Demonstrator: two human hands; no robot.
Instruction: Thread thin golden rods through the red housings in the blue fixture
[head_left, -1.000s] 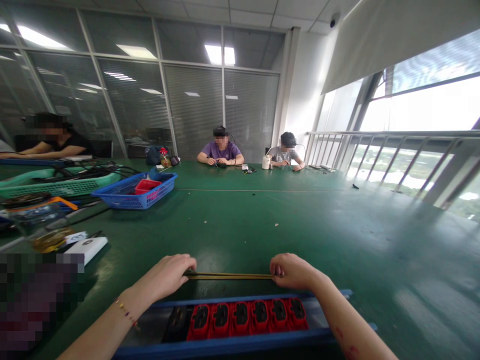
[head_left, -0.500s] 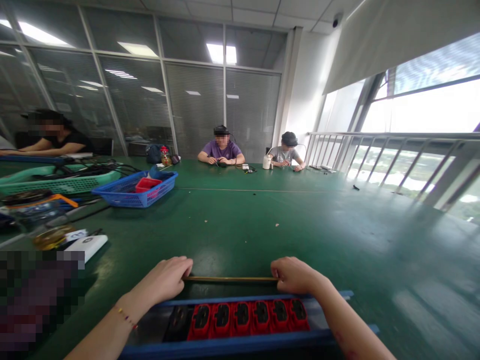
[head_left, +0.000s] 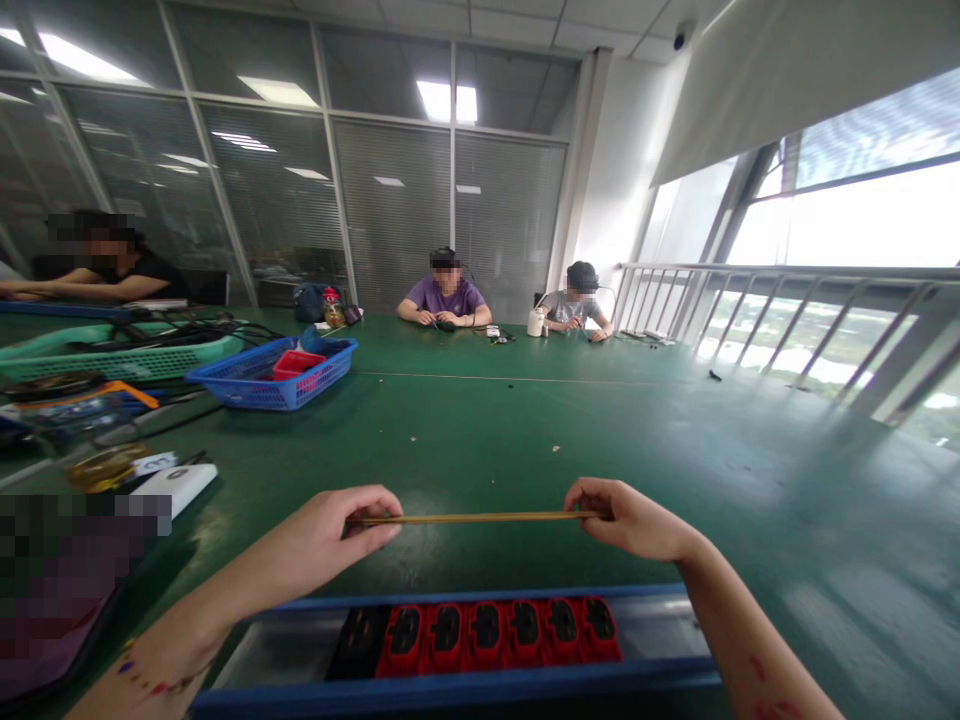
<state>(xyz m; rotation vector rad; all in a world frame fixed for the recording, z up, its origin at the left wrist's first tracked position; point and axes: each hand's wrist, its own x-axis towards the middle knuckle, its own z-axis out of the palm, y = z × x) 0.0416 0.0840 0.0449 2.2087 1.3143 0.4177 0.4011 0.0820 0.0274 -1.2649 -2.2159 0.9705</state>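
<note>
A thin, straight yellow-brown strip (head_left: 487, 517) runs level between my hands above the table; whether it is one piece or several laid together I cannot tell. My left hand (head_left: 352, 525) is closed around its left end, thumb below and fingers above. At the other end, my right hand (head_left: 626, 520) grips it with curled fingers. Nearer to me lies a long tray (head_left: 465, 692) with blue edges and a grey bed. In it sits a row of several red blocks (head_left: 445, 640) with black socket-like tops, and a black block (head_left: 358, 640) at their left.
On the left are a blue basket (head_left: 281, 392) with a red box (head_left: 298, 364), a green basket (head_left: 142, 358) of cables, a glass jar (head_left: 64, 420) and a white device (head_left: 184, 488). Several people sit around the green table (head_left: 465, 440).
Both hands have risen away from the tray and moved slightly apart, with the strip still between them. My wrists have turned so that the thumbs show.
</note>
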